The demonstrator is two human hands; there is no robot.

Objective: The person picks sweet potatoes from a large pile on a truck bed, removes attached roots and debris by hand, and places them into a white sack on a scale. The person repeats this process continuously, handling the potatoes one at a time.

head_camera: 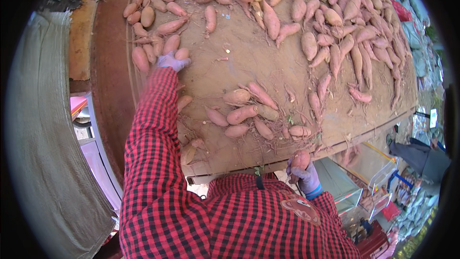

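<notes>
My left hand (173, 61), in a pale glove, reaches to the left side of the wooden table. A small rounded sweet potato (182, 54) sits between its thumb and fingers, and other sweet potatoes lie right beside it. At the table's near edge my right hand (308, 178), also gloved, grips a reddish sweet potato (300, 159); the fingers partly cover it. A loose cluster of sweet potatoes (242, 114) with thin roots lies on the table between the hands.
A large heap of sweet potatoes (354, 28) covers the far and right parts of the soil-dusted table (248, 68). Along the left runs a raised reddish board (111, 43) beside a grey woven sheet (46, 133). Transparent bags (337, 183) and a person's dark-clothed legs (413, 154) are at right.
</notes>
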